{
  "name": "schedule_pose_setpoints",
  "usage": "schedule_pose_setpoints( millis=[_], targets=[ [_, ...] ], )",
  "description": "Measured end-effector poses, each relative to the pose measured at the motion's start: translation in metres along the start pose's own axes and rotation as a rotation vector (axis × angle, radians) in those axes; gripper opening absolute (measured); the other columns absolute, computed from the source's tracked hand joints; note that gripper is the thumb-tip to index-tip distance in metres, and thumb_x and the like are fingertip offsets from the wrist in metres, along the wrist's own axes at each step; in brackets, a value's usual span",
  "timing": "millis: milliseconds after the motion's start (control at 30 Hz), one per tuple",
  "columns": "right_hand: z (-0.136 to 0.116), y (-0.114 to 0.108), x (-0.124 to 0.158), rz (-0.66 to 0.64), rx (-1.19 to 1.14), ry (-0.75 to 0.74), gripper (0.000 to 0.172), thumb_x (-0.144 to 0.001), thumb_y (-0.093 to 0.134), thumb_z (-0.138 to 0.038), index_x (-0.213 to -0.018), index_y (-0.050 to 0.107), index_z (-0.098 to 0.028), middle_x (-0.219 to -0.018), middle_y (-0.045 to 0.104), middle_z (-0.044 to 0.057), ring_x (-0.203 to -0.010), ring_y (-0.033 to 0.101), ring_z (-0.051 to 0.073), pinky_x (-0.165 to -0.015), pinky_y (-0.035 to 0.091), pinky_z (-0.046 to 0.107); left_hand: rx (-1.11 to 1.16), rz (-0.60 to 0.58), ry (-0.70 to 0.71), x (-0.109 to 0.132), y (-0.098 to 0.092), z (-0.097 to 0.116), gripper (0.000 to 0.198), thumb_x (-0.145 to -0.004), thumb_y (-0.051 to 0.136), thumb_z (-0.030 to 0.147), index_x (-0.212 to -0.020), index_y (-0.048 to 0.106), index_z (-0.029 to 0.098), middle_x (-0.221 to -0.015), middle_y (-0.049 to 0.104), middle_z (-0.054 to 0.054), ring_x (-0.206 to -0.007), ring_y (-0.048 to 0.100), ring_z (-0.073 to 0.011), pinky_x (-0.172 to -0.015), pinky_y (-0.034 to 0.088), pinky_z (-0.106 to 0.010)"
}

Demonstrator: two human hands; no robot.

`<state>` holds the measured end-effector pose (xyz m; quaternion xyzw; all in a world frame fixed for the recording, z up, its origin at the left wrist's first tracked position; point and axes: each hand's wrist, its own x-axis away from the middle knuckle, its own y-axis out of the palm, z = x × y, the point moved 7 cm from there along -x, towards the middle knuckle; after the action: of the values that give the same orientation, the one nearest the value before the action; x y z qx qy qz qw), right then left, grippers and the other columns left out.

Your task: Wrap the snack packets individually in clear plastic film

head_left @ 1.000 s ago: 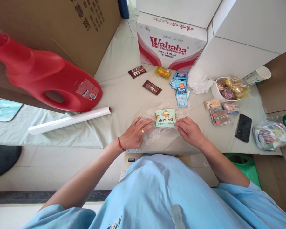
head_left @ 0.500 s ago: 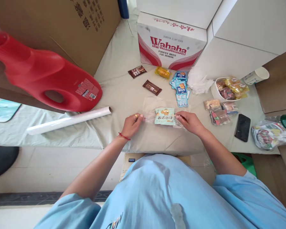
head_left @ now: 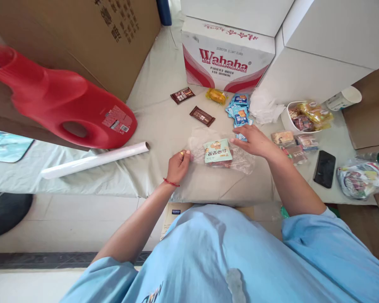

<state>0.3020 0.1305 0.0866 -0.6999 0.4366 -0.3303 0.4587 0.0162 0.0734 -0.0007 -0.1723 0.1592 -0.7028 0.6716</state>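
Note:
A pale green snack packet (head_left: pixel 217 152) lies on or in a clear plastic bag (head_left: pixel 244 162) spread flat near the table's front edge. My left hand (head_left: pixel 179 165) pinches the bag's left edge between thumb and fingers. Over the bag's upper right side, my right hand (head_left: pixel 255 141) hovers with its fingers apart and holds nothing. Its fingers partly cover the lowest of several blue snack packets (head_left: pixel 241 117). Two brown wrapped bars (head_left: pixel 202 116) and a yellow wrapped snack (head_left: pixel 216 96) lie farther back.
A white bowl of snacks (head_left: pixel 286 120), small packets (head_left: pixel 282 138) and a phone (head_left: pixel 324 169) lie to the right. A white roll (head_left: pixel 96 161) and red jug (head_left: pixel 91 105) occupy the left. A Wahaba-style printed carton (head_left: pixel 227 59) stands behind, beside crumpled white plastic (head_left: pixel 265 107).
My right hand has let go of the bag's right side and lifted up and away, its fingers spreading. The packet has tilted slightly. My left hand keeps its pinch.

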Motion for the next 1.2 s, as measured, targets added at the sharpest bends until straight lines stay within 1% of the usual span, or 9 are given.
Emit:
schedule_pose_setpoints(
  millis=[133, 267, 433, 700, 833, 900, 933, 1067, 1200],
  targets=[
    [-0.033, 0.023, -0.032, -0.195, 0.070, -0.003, 0.079, -0.095, 0.063, -0.066, -0.151, 0.056, -0.012, -0.141, 0.062, 0.024, -0.139, 0.049, 0.041, -0.111, 0.044, 0.050, 0.009, 0.009, -0.007, 0.001, 0.001, -0.003, 0.049, -0.104, 0.040, 0.053, -0.073, 0.064, 0.024, -0.084, 0.077, -0.003, -0.089, 0.072, -0.0212, -0.093, 0.052, -0.035],
    [-0.038, 0.050, -0.040, -0.315, 0.086, 0.027, 0.071, -0.093, 0.070, -0.058, -0.144, 0.062, -0.010, -0.137, 0.064, 0.025, -0.139, 0.050, 0.042, -0.109, 0.045, 0.049, 0.023, 0.008, -0.001, 0.003, 0.001, -0.002, 0.049, -0.105, 0.038, 0.053, -0.074, 0.064, 0.025, -0.087, 0.078, -0.004, -0.092, 0.073, -0.0216, -0.093, 0.051, -0.036],
    [-0.032, 0.054, -0.032, -0.200, -0.076, -0.060, 0.036, -0.095, 0.068, -0.034, -0.125, 0.076, -0.015, -0.122, 0.076, 0.015, -0.121, 0.066, 0.032, -0.109, 0.045, 0.041, 0.007, 0.022, 0.000, 0.005, 0.000, 0.000, 0.048, -0.105, 0.039, 0.052, -0.075, 0.064, 0.024, -0.089, 0.078, -0.004, -0.094, 0.073, -0.0216, -0.095, 0.051, -0.037],
    [-0.022, 0.047, -0.011, -0.053, -0.276, -0.079, 0.027, -0.096, 0.059, -0.018, -0.107, 0.083, -0.021, -0.104, 0.081, 0.006, -0.098, 0.072, 0.023, -0.092, 0.052, 0.033, -0.005, 0.034, 0.004, 0.004, 0.003, 0.000, 0.046, -0.107, 0.036, 0.048, -0.078, 0.063, 0.024, -0.088, 0.076, -0.005, -0.091, 0.071, -0.0213, -0.094, 0.051, -0.037],
    [-0.014, 0.049, -0.007, -0.026, -0.308, -0.057, 0.027, -0.095, 0.059, -0.016, -0.105, 0.084, -0.020, -0.099, 0.082, 0.006, -0.095, 0.072, 0.022, -0.090, 0.052, 0.033, -0.151, 0.360, 0.104, 0.015, -0.021, 0.011, 0.026, -0.102, 0.049, 0.042, -0.104, 0.063, 0.020, -0.112, 0.069, -0.013, -0.114, 0.064, -0.0272, -0.104, 0.048, -0.045],
    [-0.012, 0.052, -0.007, -0.021, -0.320, -0.058, 0.027, -0.095, 0.059, -0.016, -0.105, 0.084, -0.020, -0.098, 0.082, 0.006, -0.096, 0.072, 0.023, -0.091, 0.052, 0.033, -0.253, 0.537, 0.241, 0.029, -0.032, 0.029, 0.023, -0.099, 0.055, 0.035, -0.113, 0.062, 0.019, -0.120, 0.065, -0.016, -0.125, 0.058, -0.0299, -0.110, 0.043, -0.050],
    [-0.012, 0.053, -0.007, -0.018, -0.326, -0.062, 0.027, -0.095, 0.059, -0.017, -0.105, 0.084, -0.021, -0.098, 0.082, 0.006, -0.096, 0.072, 0.023, -0.091, 0.052, 0.033, -0.294, 0.544, 0.339, 0.035, -0.030, 0.042, 0.020, -0.098, 0.055, 0.030, -0.112, 0.063, 0.019, -0.117, 0.065, -0.015, -0.125, 0.058, -0.0294, -0.111, 0.042, -0.050],
    [-0.015, 0.057, -0.011, -0.011, -0.343, -0.093, 0.025, -0.095, 0.060, -0.019, -0.102, 0.084, -0.023, -0.098, 0.082, 0.005, -0.097, 0.072, 0.023, -0.095, 0.051, 0.035, -0.410, 0.106, 0.712, 0.045, 0.022, 0.089, 0.024, -0.100, 0.050, 0.019, -0.112, 0.070, 0.026, -0.112, 0.075, -0.006, -0.120, 0.065, -0.0232, -0.105, 0.041, -0.044],
    [-0.019, 0.055, -0.010, -0.021, -0.347, -0.104, 0.025, -0.098, 0.058, -0.023, -0.103, 0.082, -0.022, -0.102, 0.082, 0.006, -0.099, 0.072, 0.023, -0.097, 0.050, 0.035, -0.521, -0.131, 0.615, 0.030, 0.071, 0.094, 0.035, -0.103, 0.048, 0.021, -0.131, 0.069, 0.028, -0.135, 0.074, -0.006, -0.131, 0.060, -0.0250, -0.106, 0.038, -0.046]
  ],
)
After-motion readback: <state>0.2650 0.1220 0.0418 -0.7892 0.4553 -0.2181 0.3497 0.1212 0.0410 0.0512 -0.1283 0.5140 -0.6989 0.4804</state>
